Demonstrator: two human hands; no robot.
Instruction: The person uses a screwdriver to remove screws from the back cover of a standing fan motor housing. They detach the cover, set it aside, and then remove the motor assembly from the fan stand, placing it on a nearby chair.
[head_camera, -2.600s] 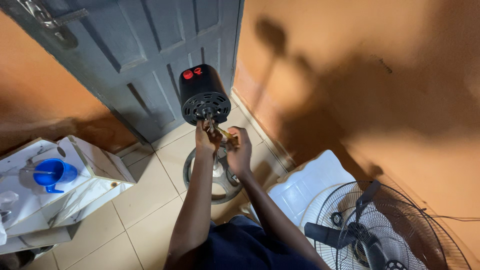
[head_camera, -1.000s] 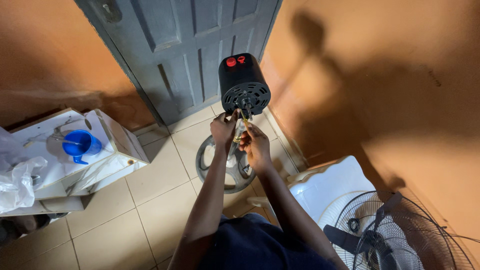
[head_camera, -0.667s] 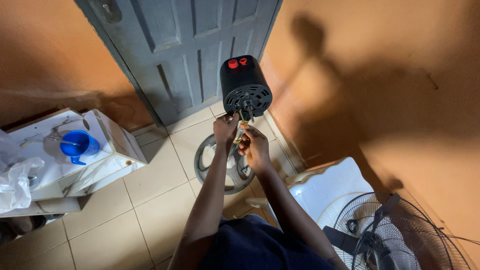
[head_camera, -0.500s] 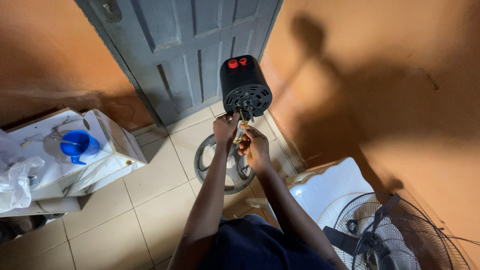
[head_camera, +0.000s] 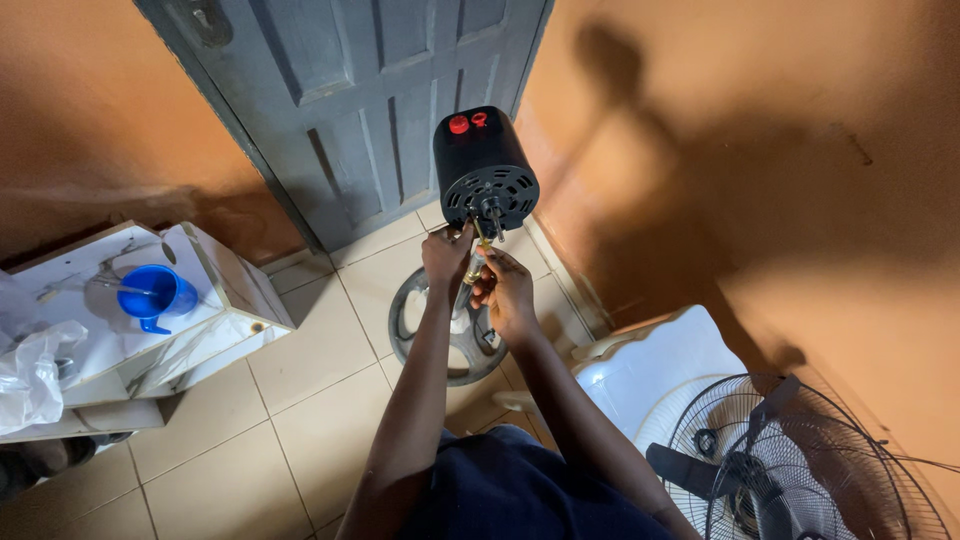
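Left hand (head_camera: 445, 255) closed round stand pole just beneath black fan motor (head_camera: 482, 168). Right hand (head_camera: 506, 290) fingers curled on yellow-handled screwdriver (head_camera: 473, 263), tip raised to motor's vented face. Round fan base (head_camera: 448, 338) on tiled floor beneath hands. Blue cup (head_camera: 152, 294) on white box (head_camera: 226, 300), left, thin stick inside. Fan guard (head_camera: 800, 470) lower right.

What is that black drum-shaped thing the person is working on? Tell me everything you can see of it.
The black cylindrical fan motor housing stands on a pole above a round grey floor base, in front of a grey panelled door. It looks like smooth plastic or painted metal, with two red knobs on top and a slotted vent ring on the face turned toward the camera. A short shaft sticks out of that face. The left hand touches just below it; the right hand holds a yellow-handled screwdriver pointing at it.
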